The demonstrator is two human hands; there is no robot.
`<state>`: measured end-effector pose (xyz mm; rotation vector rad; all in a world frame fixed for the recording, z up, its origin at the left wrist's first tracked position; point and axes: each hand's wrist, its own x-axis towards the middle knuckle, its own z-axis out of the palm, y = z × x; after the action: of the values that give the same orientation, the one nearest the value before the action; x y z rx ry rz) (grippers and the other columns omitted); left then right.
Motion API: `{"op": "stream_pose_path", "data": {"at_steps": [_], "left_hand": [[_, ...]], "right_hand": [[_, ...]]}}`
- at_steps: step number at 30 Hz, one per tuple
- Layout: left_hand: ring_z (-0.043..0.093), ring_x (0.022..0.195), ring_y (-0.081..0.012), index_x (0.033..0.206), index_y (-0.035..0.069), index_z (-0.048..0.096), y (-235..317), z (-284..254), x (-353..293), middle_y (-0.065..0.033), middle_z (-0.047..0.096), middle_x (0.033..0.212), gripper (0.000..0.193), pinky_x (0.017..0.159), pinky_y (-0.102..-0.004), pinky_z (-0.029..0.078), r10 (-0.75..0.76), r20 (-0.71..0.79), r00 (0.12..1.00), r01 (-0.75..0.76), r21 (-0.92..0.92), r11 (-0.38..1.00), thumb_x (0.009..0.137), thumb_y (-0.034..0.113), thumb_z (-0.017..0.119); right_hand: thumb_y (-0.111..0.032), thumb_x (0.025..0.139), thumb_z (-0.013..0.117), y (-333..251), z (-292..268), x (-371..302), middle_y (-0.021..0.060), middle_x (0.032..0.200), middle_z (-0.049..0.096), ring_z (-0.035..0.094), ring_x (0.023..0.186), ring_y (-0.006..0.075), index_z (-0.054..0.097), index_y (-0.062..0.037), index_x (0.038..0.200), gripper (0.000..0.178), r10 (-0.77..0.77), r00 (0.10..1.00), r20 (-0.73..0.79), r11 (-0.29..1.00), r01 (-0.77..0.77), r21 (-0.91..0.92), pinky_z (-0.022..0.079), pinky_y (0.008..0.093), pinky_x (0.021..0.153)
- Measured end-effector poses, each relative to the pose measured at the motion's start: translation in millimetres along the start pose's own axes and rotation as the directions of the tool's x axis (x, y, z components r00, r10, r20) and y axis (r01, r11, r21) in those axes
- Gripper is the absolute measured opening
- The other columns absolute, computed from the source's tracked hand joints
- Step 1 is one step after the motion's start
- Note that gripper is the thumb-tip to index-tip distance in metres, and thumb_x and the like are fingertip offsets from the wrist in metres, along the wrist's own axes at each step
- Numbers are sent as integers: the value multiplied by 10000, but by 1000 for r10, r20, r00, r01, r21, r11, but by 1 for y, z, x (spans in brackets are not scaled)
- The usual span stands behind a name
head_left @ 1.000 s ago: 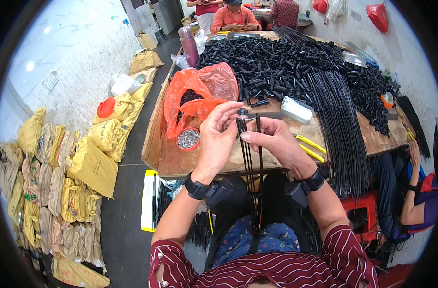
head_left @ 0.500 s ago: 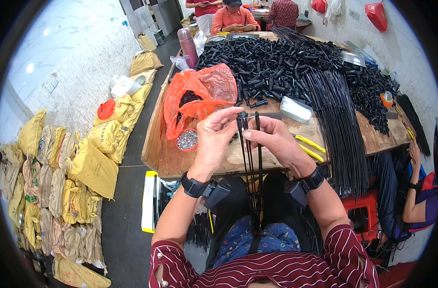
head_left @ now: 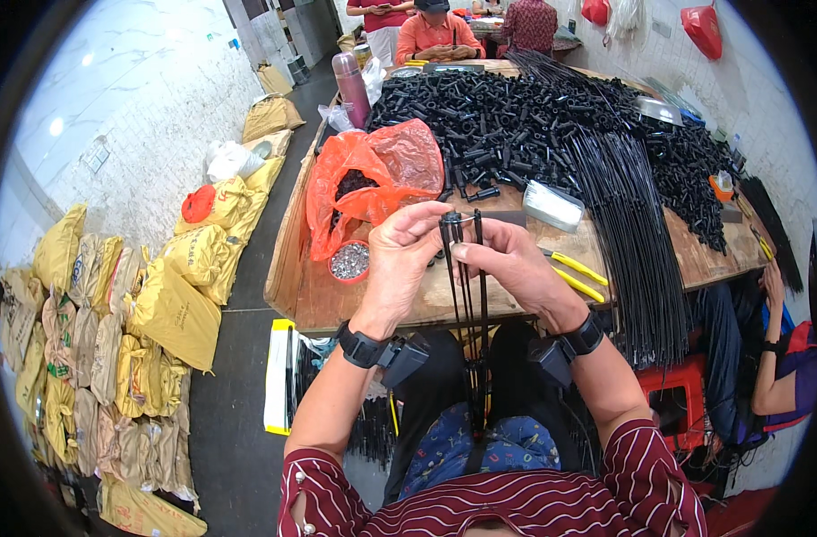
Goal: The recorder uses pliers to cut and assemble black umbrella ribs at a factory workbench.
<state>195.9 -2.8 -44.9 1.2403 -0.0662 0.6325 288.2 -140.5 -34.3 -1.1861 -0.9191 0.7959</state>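
Over the table's near edge, my left hand (head_left: 396, 255) is closed on a bundle of thin black rods (head_left: 455, 233) with thicker tops. My right hand (head_left: 526, 273) pinches another black rod (head_left: 483, 300) beside the bundle, its thumb toward the bundle's upper part. The rods hang straight down past the table edge to my lap. A thin light line runs between the tops of the bundle and the single rod; I cannot make out what it is. Right of my right hand lie yellow-handled pliers (head_left: 577, 274).
On the wooden table (head_left: 337, 302) are a heap of black tubular parts (head_left: 516, 116), long black rods (head_left: 632, 251), a clear tray (head_left: 553, 207), a red plastic bag (head_left: 399, 161), a dish of metal bits (head_left: 349, 260) and a flask (head_left: 350, 89). Sacks (head_left: 175, 309) stand left; a co-worker's arm (head_left: 771, 313) shows right.
Almost nothing has changed. Both hands keep their grips, with the rods shifted only slightly.
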Motion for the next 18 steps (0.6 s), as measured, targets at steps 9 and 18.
{"op": "stream_pose_path", "data": {"at_steps": [9,18], "left_hand": [[647,907,-132,1130,-29,610,-1,-1,-2,-113,674,1023,282,806,-237,515,27,-70,997,-16,153,988,850,-61,593],[597,937,-88,1148,-15,613,12,2,-11,-71,656,1039,278,846,-236,457,14,-47,999,-7,151,989,884,70,607]], "right_hand": [[-150,879,620,3,1,2,-26,767,604,516,667,27,620,-52,929,110,-16,1000,-18,1000,15,-20,409,193,599],[-143,876,630,7,4,4,-27,767,601,523,668,28,609,-45,905,104,-56,998,-19,998,56,-31,417,193,597]]}}
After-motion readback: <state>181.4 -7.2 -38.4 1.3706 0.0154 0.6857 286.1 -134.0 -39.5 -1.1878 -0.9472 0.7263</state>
